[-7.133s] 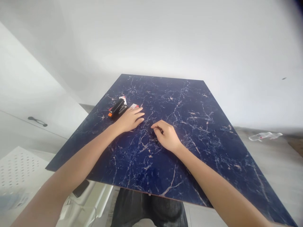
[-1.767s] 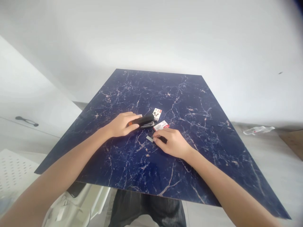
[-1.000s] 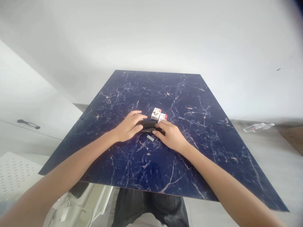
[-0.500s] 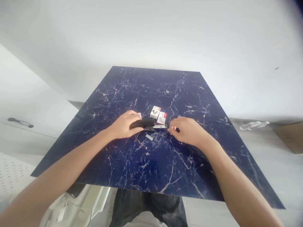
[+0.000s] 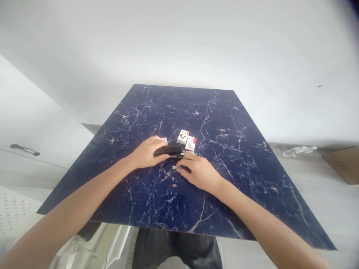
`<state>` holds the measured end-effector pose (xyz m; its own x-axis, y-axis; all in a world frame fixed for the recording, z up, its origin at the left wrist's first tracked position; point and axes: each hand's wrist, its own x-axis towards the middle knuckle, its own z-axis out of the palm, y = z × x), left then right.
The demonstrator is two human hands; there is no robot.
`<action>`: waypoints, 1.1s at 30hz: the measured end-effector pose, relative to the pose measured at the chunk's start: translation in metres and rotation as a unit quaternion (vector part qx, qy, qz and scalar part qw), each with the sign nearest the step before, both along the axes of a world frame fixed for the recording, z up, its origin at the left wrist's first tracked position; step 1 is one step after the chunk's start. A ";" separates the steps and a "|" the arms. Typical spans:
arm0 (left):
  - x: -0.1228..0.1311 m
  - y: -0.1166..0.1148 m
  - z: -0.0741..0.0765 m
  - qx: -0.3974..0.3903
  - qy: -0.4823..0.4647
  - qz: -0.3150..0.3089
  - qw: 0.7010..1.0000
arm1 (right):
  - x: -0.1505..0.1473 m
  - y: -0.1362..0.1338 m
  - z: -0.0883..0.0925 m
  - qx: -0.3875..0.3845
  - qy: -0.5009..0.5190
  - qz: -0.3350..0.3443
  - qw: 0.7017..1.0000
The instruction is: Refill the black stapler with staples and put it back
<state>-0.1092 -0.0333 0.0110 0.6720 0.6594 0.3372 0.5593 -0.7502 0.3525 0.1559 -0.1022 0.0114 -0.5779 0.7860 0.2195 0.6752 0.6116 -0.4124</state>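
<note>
A black stapler [image 5: 173, 150] lies on its side-to-side length on the table, its metal tray jutting out to the right. My left hand [image 5: 151, 151] is closed around its left end, thumb along the near side. In front of the stapler is a small grey strip of staples [image 5: 174, 167]. My right hand [image 5: 199, 172] has its thumb and fingertips closed on the strip's right end, which they partly hide. Behind the stapler stand a small white-and-red box [image 5: 183, 136] and a second red-and-white box [image 5: 190, 143].
The dark blue marbled table [image 5: 168, 201] has its near edge at my lap. Another small pale box [image 5: 164, 140] is mostly hidden behind my left hand. A clear plastic bottle [image 5: 298, 151] and a brown cardboard box [image 5: 343, 164] are on the floor at right.
My right hand has moved left and nearer, from the stapler's right end to the staple strip. My left hand stays on the stapler. The view has tilted slightly.
</note>
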 end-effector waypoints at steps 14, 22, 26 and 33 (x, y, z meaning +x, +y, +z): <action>0.015 -0.020 0.018 0.294 -0.043 -0.093 0.950 | 0.007 0.002 0.007 -0.006 0.212 -0.012 0.977; 0.028 -0.034 0.019 0.325 -0.050 -0.108 0.938 | 0.003 -0.002 0.007 0.006 0.285 0.001 0.959; 0.028 -0.031 0.014 0.278 -0.061 -0.123 0.951 | 0.003 -0.002 0.005 0.058 0.293 -0.002 0.954; 0.025 -0.032 0.017 0.283 -0.079 -0.143 0.945 | -0.002 -0.006 0.006 0.034 0.292 0.016 0.956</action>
<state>-0.0837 -0.0651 0.0282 0.7066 0.1428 0.6930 0.2796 -0.9561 -0.0881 0.1544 -0.1084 0.0175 -0.3646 0.7424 0.5620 0.3218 0.6668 -0.6722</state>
